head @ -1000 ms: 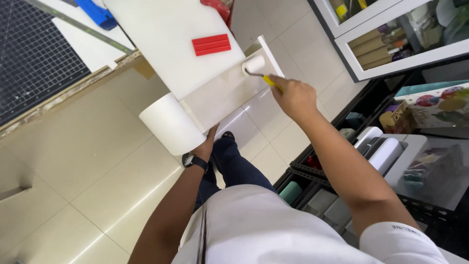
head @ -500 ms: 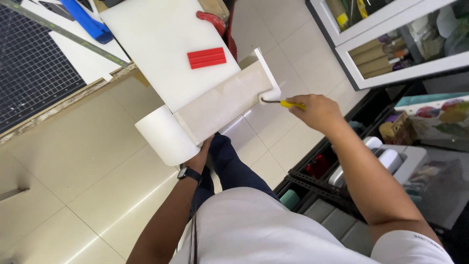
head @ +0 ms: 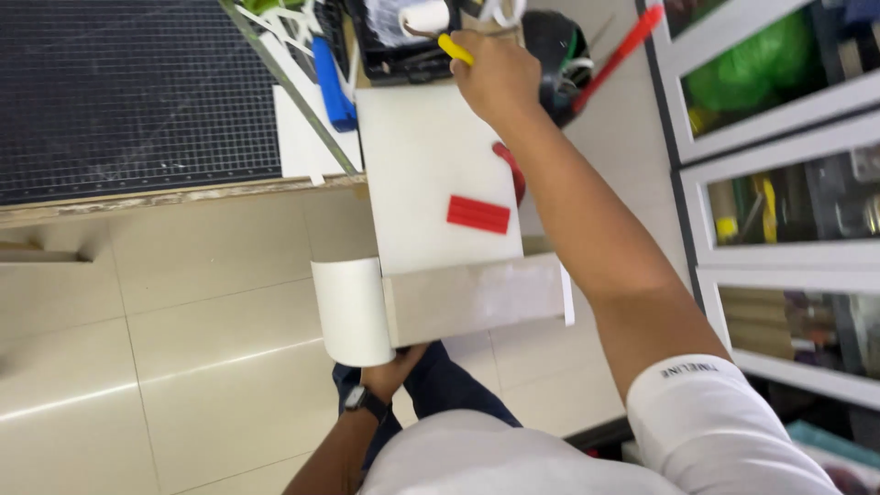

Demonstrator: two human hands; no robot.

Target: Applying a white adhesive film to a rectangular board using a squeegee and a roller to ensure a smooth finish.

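Right hand [head: 500, 73] grip closed on the yellow-handled mini roller [head: 431, 20]; left hand [head: 390, 374], grip unclear, props the paper roll [head: 353, 310] from below. Unsupported sheet could sag or slip off the white board [head: 431, 174].

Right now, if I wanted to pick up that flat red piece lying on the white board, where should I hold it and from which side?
Probably by its two long edges, coming straight down from above. The red piece is a thin flat rectangle lying flush on the white board, with bare board all around it, so fingers can pinch across its narrow width. The right hand and left hand are both well away from it.
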